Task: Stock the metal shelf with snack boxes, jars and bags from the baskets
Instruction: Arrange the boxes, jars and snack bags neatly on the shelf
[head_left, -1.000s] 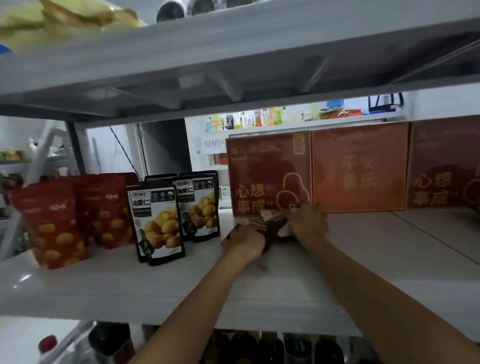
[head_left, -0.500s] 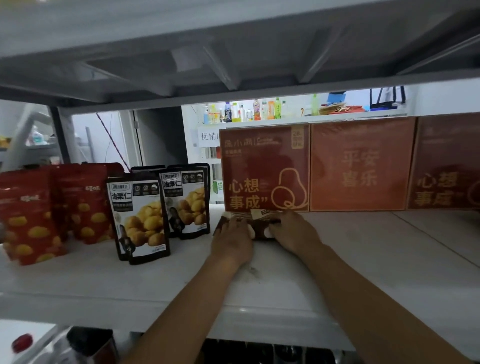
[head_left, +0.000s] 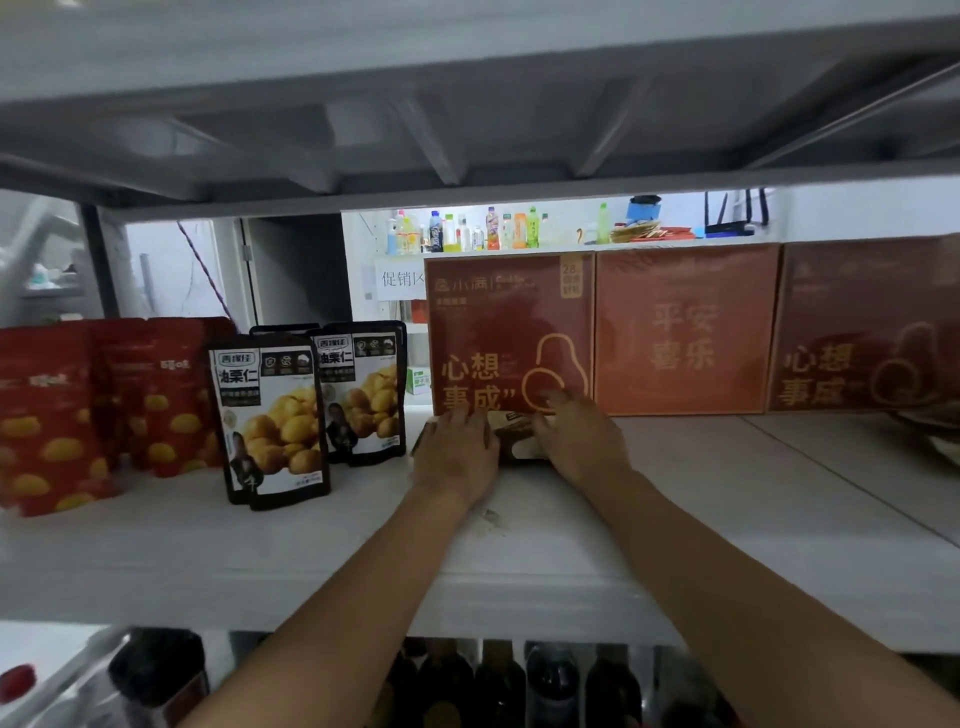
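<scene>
The left hand (head_left: 457, 449) lies palm down on the left end of a small brown-and-cream snack packet (head_left: 519, 441), its fingers fairly straight and pointing toward the back of the shelf. The right hand (head_left: 579, 441) covers the packet's right end in the same way, fingers stretched out and spread a little. Whether either thumb is tucked under the packet cannot be told.

The packet lies flat on the white metal shelf (head_left: 311, 545), only its middle strip showing between the two hands. Its long axis runs left to right, parallel to the shelf's front edge. It sits just in front of a closed red gift box (head_left: 498, 332) that stands upright at the back, and the right fingertips reach that box's lower face.

Two more red boxes (head_left: 685, 332) (head_left: 862, 332) stand in a row to the right, side by side, faces forward. To the left of the hands stand two black chestnut pouches (head_left: 272, 421) (head_left: 363, 395), upright, the nearer one overlapping the other. Farther left are red pouches (head_left: 47, 415) printed with yellow nuts, also upright.

Below the shelf, dark bottles (head_left: 550, 686) stand in a row.
</scene>
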